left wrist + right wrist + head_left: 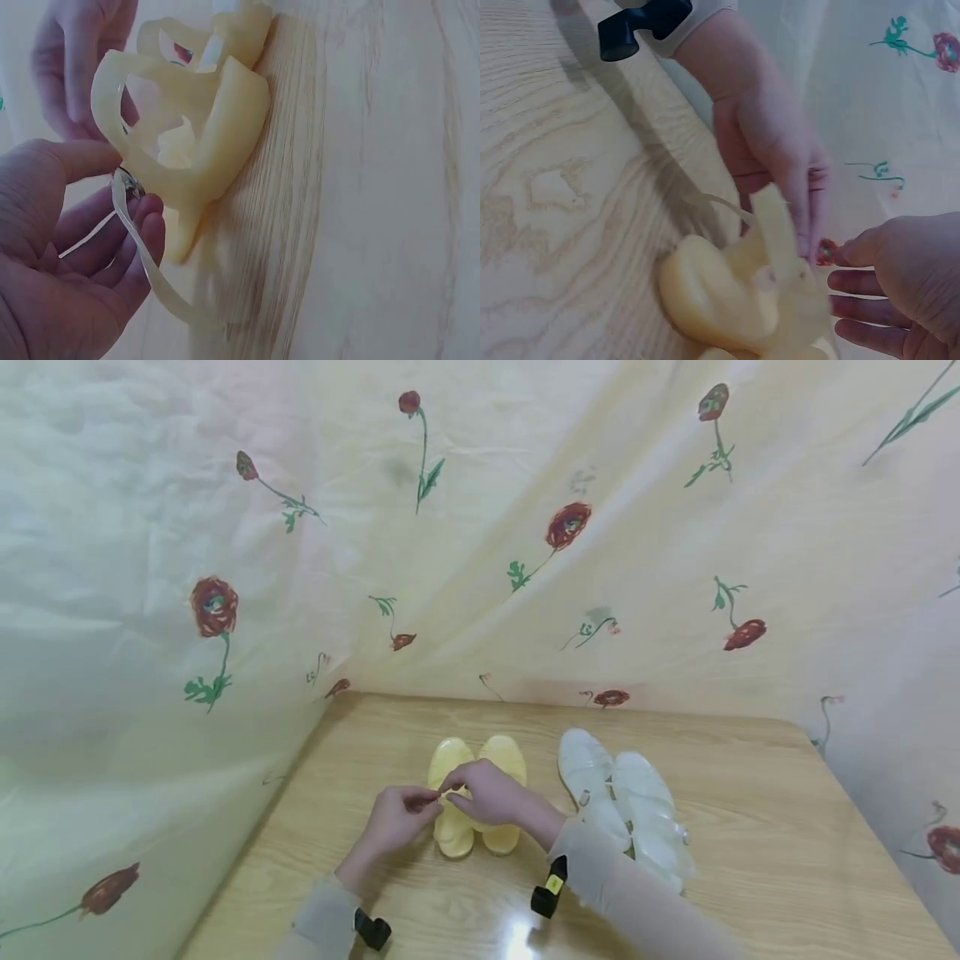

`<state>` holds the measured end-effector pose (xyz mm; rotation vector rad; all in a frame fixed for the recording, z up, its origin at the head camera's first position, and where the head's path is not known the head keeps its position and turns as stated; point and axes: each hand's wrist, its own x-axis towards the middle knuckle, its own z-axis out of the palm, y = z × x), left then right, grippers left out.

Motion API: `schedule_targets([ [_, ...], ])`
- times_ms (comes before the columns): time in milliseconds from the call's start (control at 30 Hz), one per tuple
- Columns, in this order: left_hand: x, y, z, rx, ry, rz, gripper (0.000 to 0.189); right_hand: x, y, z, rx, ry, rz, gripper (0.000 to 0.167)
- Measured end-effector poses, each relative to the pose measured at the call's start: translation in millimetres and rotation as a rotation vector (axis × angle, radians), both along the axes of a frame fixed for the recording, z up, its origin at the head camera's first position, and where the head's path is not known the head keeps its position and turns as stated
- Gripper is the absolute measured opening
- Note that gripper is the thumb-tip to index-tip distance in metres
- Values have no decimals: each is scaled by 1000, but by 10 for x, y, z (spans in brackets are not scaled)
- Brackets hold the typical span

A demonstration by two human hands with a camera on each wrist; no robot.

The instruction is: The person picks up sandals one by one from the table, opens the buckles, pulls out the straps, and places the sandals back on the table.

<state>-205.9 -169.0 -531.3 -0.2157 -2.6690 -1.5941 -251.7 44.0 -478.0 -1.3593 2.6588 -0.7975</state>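
Note:
Two yellow jelly sandals stand side by side on the wooden table in the head view. My left hand is at the left sandal and pinches a thin strap with a small metal buckle between thumb and fingers. The strap's free end hangs below those fingers in the left wrist view. My right hand is over the sandals, its fingertips close to the left hand's. In the right wrist view, the right hand's fingers are spread and loosely extended beside the sandal, thumb apart from them.
A pair of whitish translucent sandals with small buckles lies to the right, close to my right forearm. Flower-patterned cloth hangs behind the wooden table and along its sides. Each wrist carries a black camera mount.

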Motion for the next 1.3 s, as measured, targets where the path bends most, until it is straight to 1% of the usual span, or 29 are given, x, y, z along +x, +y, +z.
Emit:
schedule_targets([
  [67, -10, 27, 17, -3, 11, 23, 17, -11, -35, -53, -1, 1, 5, 17],
  [133, -5, 43, 28, 1, 7, 47, 15, -15, -62, -100, -17, -10, 8, 15],
  [267, 33, 52, 34, 28, -30, 81, 16, -13, -76, -176, -66, -63, -22, 10],
  [367, 73, 11, 5, 29, -77, 78, 17, 1, -90, -257, -107, -119, -54, 7],
  [433, 97, -33, -22, 22, -125, 72, 16, 13, -100, -311, -129, -156, -67, 7],
  [533, 118, -103, -26, 22, -196, 75, 17, 12, -100, -378, -157, -208, -79, 6],
  [600, 109, -147, -15, 41, -235, 71, 19, -2, -96, -395, -177, -223, -85, 7],
  [700, 70, -203, 18, 73, -275, 31, 24, -39, -87, -389, -208, -224, -94, 12],
  [767, 40, -238, 29, 71, -281, -8, 27, -61, -87, -380, -216, -217, -91, 15],
  [867, 9, -266, 29, 57, -278, -41, 29, -86, -85, -370, -215, -227, -81, 15],
  [1100, -12, -210, -20, 115, -249, 0, 26, -101, -85, -372, -234, -281, -73, 13],
  [1300, 18, -170, -35, 164, -245, -16, 27, -95, -93, -380, -235, -266, -81, 11],
])
